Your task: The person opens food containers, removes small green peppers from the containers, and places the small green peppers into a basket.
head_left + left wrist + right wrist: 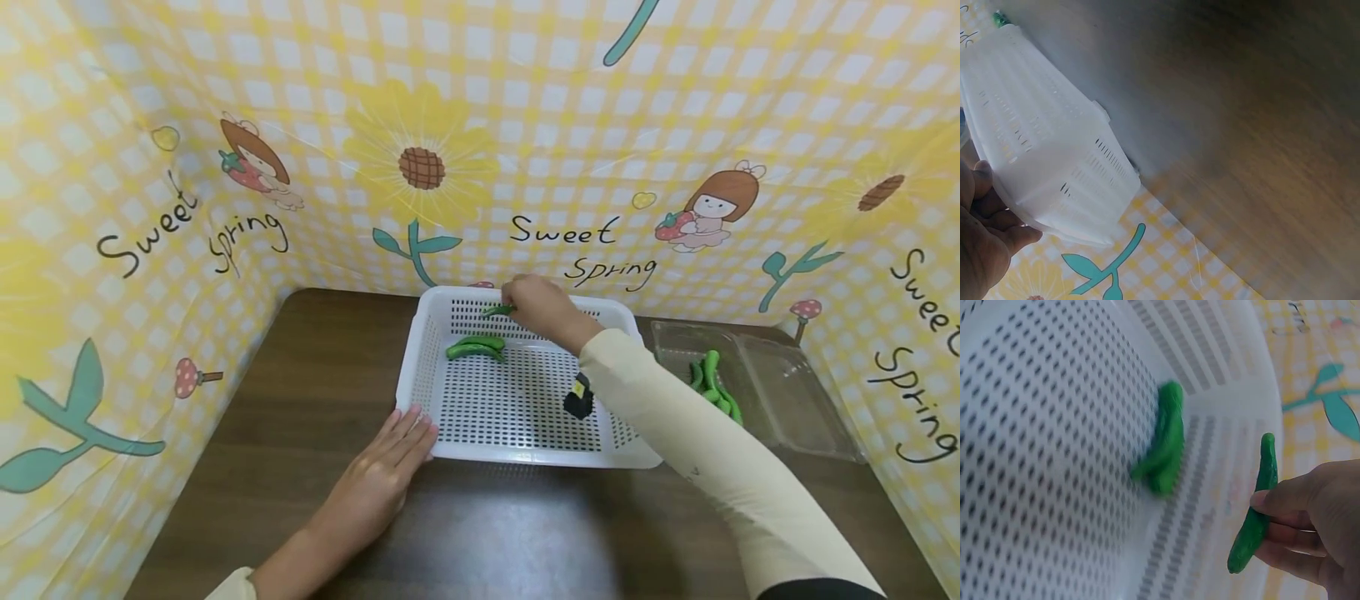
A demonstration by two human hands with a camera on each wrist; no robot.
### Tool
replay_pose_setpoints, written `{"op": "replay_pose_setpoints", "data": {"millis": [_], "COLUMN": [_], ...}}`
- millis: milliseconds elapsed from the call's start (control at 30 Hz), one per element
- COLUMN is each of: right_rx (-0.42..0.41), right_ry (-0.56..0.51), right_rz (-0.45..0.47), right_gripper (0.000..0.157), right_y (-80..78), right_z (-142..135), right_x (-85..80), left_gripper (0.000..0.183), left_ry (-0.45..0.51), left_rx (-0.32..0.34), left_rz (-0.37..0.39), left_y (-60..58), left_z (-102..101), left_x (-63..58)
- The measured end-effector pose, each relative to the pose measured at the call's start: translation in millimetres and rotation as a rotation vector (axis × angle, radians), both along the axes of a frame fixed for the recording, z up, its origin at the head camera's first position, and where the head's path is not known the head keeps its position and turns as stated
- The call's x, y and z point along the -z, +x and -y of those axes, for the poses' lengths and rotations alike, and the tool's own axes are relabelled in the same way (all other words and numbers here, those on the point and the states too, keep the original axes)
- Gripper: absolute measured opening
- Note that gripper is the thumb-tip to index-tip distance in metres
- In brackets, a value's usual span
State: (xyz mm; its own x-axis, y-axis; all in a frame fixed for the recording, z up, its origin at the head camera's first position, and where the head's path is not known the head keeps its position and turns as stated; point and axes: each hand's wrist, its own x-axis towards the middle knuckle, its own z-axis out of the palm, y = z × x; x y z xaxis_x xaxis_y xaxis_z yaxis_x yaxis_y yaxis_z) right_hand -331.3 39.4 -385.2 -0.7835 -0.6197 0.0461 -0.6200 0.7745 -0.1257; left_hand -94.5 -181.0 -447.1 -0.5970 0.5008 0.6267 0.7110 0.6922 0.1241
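The right hand [536, 307] pinches one green chili pepper [1252, 530] around its middle, thumb on one side and fingers on the other. This pepper is in the air, close to the far rim of the white plastic basket [525, 456]. I judge that this nearness is the main risk: if the fingers loosen too far back, the pepper may fall behind the basket, toward the checked cloth [322, 92]. Because the pepper is slim and shiny and both its ends are free, it could also turn in the pinch, or slip out if an end hits the wall.

At the near left corner, the left hand [382, 462] rests with straight fingers against the rim; I cannot tell how much it presses. The basket looks light, so strong pressure on only this corner might tilt or slide it on the counter [300, 375]. Then the peppers [468, 352] lying near its far wall could roll.

The right sleeve [675, 417] crosses above the basket's right side and partly hides the clear tray [795, 383], where more peppers [712, 379] lie in the left compartment. A low arm on its way back could bump either container.
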Motion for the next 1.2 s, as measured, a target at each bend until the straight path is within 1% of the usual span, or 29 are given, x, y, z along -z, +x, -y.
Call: {"op": "replay_pose_setpoints", "data": {"millis": [133, 233, 333, 400, 533, 633, 800, 867, 967, 1067, 1200], "right_rx": [-0.057, -0.088, -0.106, -0.119, -0.119, -0.124, -0.125, -0.116, -0.102, -0.093, -0.108], "right_ry": [0.051, 0.083, 0.106, 0.113, 0.125, 0.153, 0.194, 0.210, 0.241, 0.243, 0.216], "right_rz": [0.041, 0.100, 0.142, 0.151, 0.174, 0.171, 0.164, 0.152, 0.108, 0.077, 0.074], "right_gripper": [0.008, 0.008, 0.009, 0.010, 0.012, 0.014, 0.014, 0.015, 0.017, 0.021, 0.024], "right_y": [4.4, 8.5, 12.0, 13.2, 14.5, 15.1, 16.5, 17.0, 17.1, 16.4, 14.7], "right_z": [18.9, 28.9, 36.1, 40.2, 47.3, 51.2, 54.0, 54.1, 54.0, 53.8, 51.4], "right_x": [10.8, 18.1, 26.0, 31.8, 41.4, 46.6, 53.2, 56.1, 60.5, 62.9, 61.9], "left_gripper": [0.039, 0.039, 0.039, 0.040, 0.040, 0.040, 0.038, 0.038, 0.037, 0.037, 0.037], "left_ry": [-0.011, -0.021, -0.024, -0.026, -0.021, -0.017, -0.006, -0.005, -0.007, -0.012, -0.010], "left_rx": [0.005, 0.002, 0.003, -0.001, -0.001, -0.002, -0.002, -0.001, 0.000, -0.002, -0.006], "left_rz": [0.007, 0.012, 0.014, 0.017, 0.014, 0.008, 0.004, 0.001, -0.006, -0.008, -0.009], "left_y": [-0.8, -1.3, -2.1, -2.5, -2.6, -2.4, -2.3, -2.5, -2.6, -2.2, -1.5], "left_z": [-0.6, -1.0, -1.7, -2.0, -2.7, -3.7, -5.4, -5.7, -5.6, -4.8, -4.0], "left_x": [-1.1, -1.9, -2.4, -2.7, -2.3, -2.2, -3.1, -3.4, -3.4, -3.1, -2.5]}}
